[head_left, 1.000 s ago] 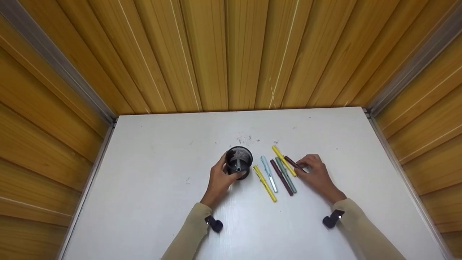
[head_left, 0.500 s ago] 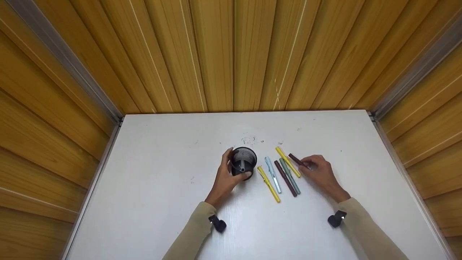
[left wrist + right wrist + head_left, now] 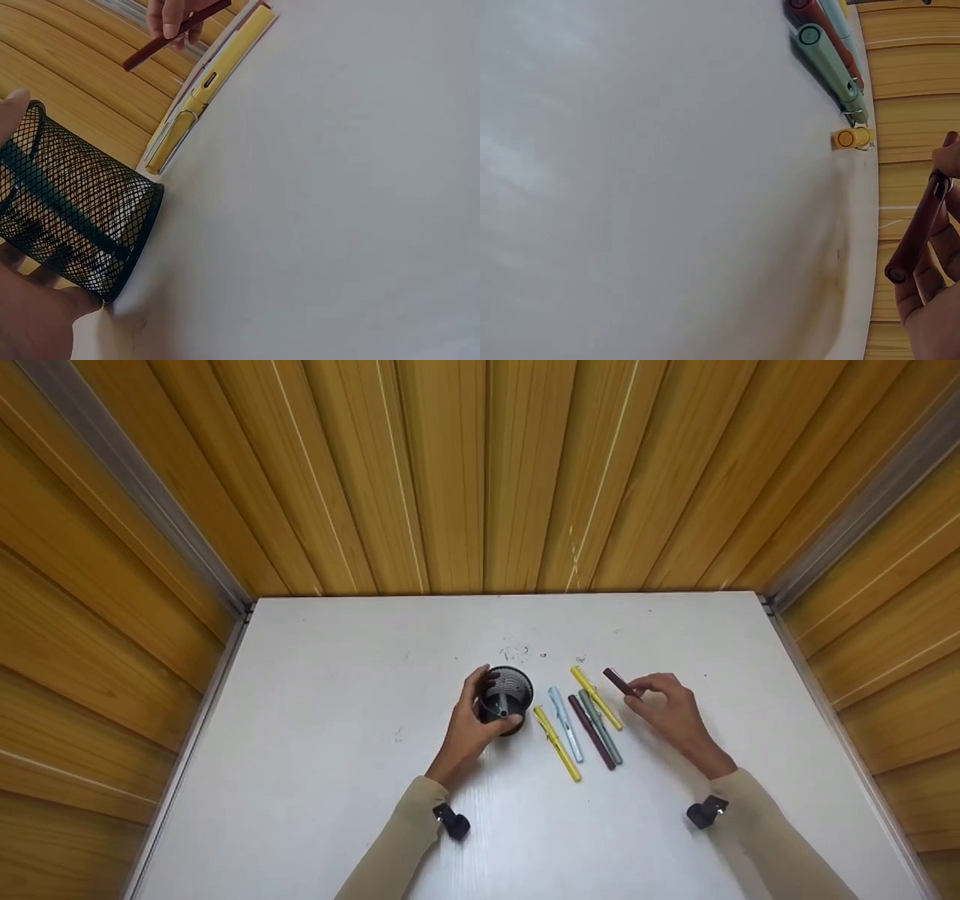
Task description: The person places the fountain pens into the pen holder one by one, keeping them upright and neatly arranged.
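In the head view my left hand [image 3: 466,733] grips a black mesh pen cup [image 3: 513,679], thumb over its near side. One grey-green pen [image 3: 503,703] stands inside the cup. To the right, my right hand [image 3: 679,724] pinches a dark maroon pen [image 3: 617,681], lifted off the table in the left wrist view. Between the hands lie a yellow pen [image 3: 557,744], a light blue pen [image 3: 564,720], a second maroon pen [image 3: 591,731], a green pen [image 3: 602,729] and another yellow pen [image 3: 594,694]. The right wrist view shows the held maroon pen [image 3: 919,229] between thumb and fingers.
All this is on a white table [image 3: 337,697] with small dark marks behind the cup. Yellow wood-look panels [image 3: 442,472] rise along its back and both sides. Each sleeve carries a small black camera, one at the left wrist [image 3: 452,822].
The right hand has raised the maroon pen off the table, away from the far yellow pen. The left hand still holds the cup; the head view has shifted slightly.
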The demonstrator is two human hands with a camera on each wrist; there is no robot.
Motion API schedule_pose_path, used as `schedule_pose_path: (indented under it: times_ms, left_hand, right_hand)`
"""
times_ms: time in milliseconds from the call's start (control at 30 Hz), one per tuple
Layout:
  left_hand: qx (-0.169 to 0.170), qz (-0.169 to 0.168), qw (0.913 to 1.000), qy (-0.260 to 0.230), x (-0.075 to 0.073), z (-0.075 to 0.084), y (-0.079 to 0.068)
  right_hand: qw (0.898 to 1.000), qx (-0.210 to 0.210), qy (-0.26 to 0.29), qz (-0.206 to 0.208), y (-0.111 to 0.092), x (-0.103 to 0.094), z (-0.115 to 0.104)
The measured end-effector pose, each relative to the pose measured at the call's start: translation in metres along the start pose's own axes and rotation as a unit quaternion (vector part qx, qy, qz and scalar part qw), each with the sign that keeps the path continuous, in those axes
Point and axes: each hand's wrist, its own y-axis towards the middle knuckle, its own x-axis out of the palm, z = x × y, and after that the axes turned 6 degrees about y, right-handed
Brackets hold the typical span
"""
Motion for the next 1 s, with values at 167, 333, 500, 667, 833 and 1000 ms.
schedule_pose_path:
  times_ms: [167,333,500,667,833,1000]
  left_hand:
    - [0.008,-0.016,0.9997,0.017,-0.001,0.0,0.003]
    - [0.015,-0.022,0.9995,0.017,-0.003,-0.002,0.003]
    - [0.016,-0.024,0.9995,0.013,-0.003,-0.003,0.001]
    - [0.017,-0.025,0.9993,0.022,-0.003,-0.001,0.001]
    - [0.013,-0.025,0.9992,0.026,-0.004,0.0,0.001]
    - [0.016,-0.025,0.9993,0.025,-0.006,-0.002,0.0]
  right_hand:
    - [1.0,-0.014,0.005,0.004,0.003,-0.004,-0.008]
    - [1.0,-0.025,0.01,-0.002,0.006,-0.003,-0.018]
    - [0.999,-0.026,0.017,-0.006,0.008,-0.002,-0.025]
    - [0.999,-0.036,0.023,-0.012,0.01,-0.002,-0.03]
    - [0.998,-0.045,0.034,-0.017,0.011,0.001,-0.035]
    - [0.998,-0.052,0.042,-0.017,0.012,0.006,-0.04]
